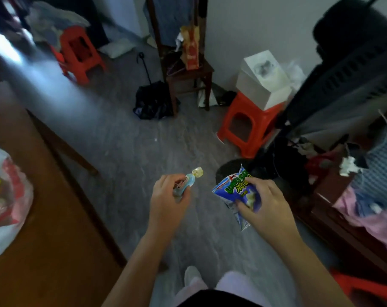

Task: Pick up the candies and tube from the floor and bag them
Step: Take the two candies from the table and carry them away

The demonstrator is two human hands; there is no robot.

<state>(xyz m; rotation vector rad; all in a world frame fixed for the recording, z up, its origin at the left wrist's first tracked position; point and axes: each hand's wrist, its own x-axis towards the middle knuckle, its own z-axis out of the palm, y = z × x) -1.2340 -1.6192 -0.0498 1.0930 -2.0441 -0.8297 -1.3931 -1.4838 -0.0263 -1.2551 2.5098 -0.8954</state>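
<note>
My left hand [168, 199] grips a small light-blue tube [184, 183] with a red-and-white label; a pale yellow wrapped candy [198, 172] sticks out above its tip. To the right, my right hand [264, 203] pinches a blue snack bag [234, 191] with green lettering, thumb on its front. Both hands are held above the grey floor [126, 151], about a hand's width apart. The bag's mouth is hidden by my fingers.
A brown wooden table [44, 218] with a white and red plastic bag [6, 202] fills the left. A red stool [250, 127] carries boxes at right, a wooden chair [185, 74] stands behind, a black bag [153, 101] lies on the floor. A cluttered dark shelf is at far right.
</note>
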